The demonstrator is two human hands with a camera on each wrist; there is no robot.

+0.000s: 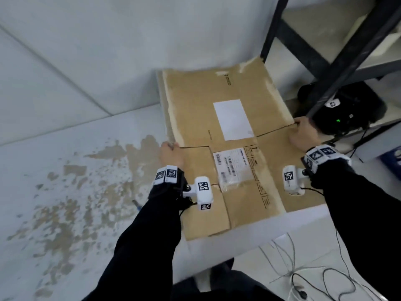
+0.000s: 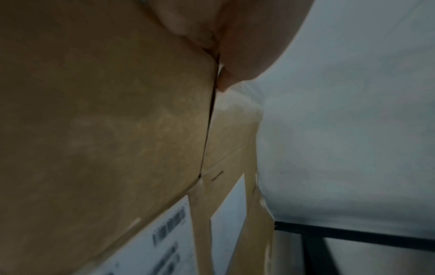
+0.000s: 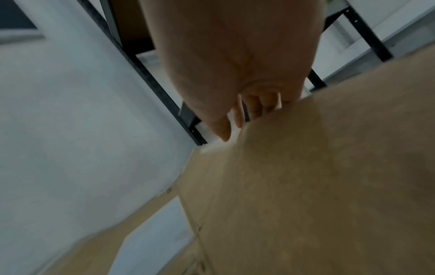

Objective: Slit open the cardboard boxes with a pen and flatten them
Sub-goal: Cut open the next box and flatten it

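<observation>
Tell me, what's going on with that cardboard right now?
Left hand and right hand each grip a side edge of the flattened cardboard box. Black shelf frame close on its right. No pen visible.

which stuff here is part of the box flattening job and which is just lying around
Job: flattened cardboard box, left hand and right hand gripping its side edges.

Lying about: black metal shelf frame, black device under it, loose cables on the floor.

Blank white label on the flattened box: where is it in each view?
Head: blank white label at centre, on the box's far panel.
Left wrist: pale strip at bottom centre.
Right wrist: pale strip at bottom left.
Shared landmark: black shelf frame.
</observation>
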